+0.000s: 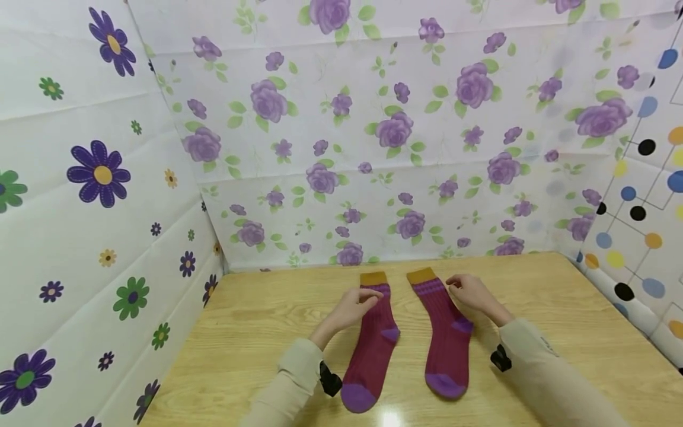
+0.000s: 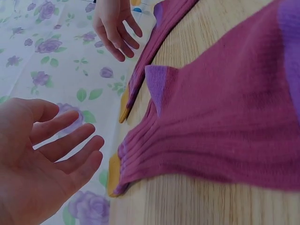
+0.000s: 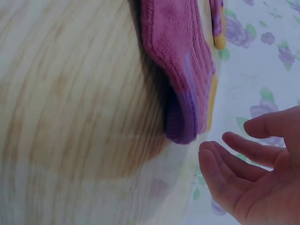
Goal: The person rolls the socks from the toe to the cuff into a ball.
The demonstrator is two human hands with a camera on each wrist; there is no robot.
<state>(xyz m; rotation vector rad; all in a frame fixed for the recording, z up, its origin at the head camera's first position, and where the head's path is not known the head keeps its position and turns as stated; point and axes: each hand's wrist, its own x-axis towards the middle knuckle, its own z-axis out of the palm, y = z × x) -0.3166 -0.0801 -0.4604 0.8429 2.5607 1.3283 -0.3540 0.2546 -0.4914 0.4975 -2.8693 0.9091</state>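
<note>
Two maroon socks with purple toes and heels and mustard cuffs lie flat on the wooden table, cuffs toward the back wall. Over the upper part of the left sock hovers my left hand, its fingers loosely bent and holding nothing. Beside the cuff end of the right sock is my right hand, also holding nothing. The left wrist view shows the left hand with spread, relaxed fingers near the mustard cuff. In the right wrist view, the fingers of the right hand curve loosely near the purple heel.
The wooden table ends at a back wall covered with purple-rose cloth. Daisy-patterned cloth hangs along the left side, dotted cloth along the right. Each wrist carries a small black device.
</note>
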